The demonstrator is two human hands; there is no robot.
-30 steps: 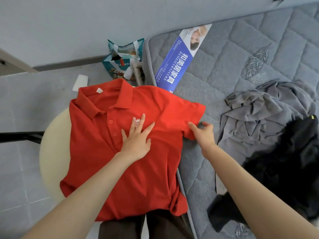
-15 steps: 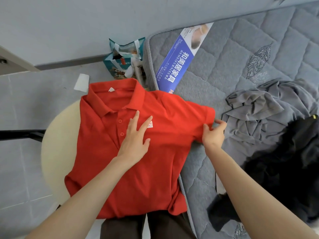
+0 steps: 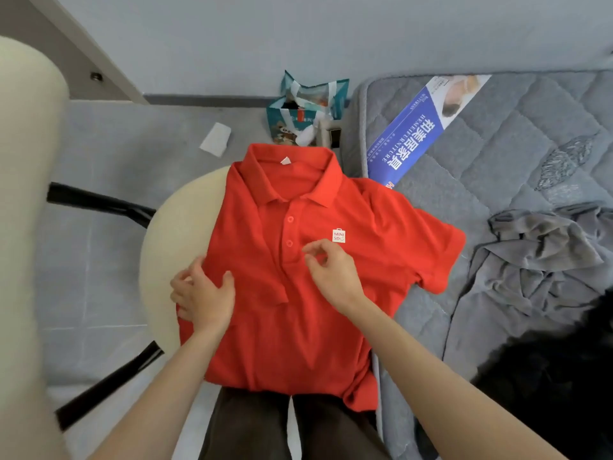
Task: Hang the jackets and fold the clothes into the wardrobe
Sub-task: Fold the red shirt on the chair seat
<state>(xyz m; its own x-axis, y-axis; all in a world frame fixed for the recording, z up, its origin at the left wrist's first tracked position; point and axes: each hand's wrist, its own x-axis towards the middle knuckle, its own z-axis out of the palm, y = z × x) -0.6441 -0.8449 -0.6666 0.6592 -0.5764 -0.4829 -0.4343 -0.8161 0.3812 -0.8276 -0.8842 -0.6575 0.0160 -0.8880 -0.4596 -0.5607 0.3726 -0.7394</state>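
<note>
Near sleeve now folded across chest of red polo shirt [image 3: 298, 343]; left hand [image 3: 202, 293] shifted from chest to shirt's left edge, grip clamped on fold. Right hand [image 3: 328, 270] off far sleeve, above placket, grip apart, fingers loosely curled. Shirt lies face-up across cream round seat [image 3: 172, 247] and grey quilted mattress [image 3: 497, 154] edge. Grey garment [image 3: 530, 260], black garment [image 3: 564, 376] on mattress; bag [image 3: 298, 114], white paper [image 3: 215, 139] on tiled floor [image 3: 99, 260].

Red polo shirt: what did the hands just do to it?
The left hand left the chest and grips the red polo shirt by its side, that sleeve folded inward. The right hand let go of the other sleeve and moved over the chest. The shirt still lies across the cream stool and mattress.
</note>
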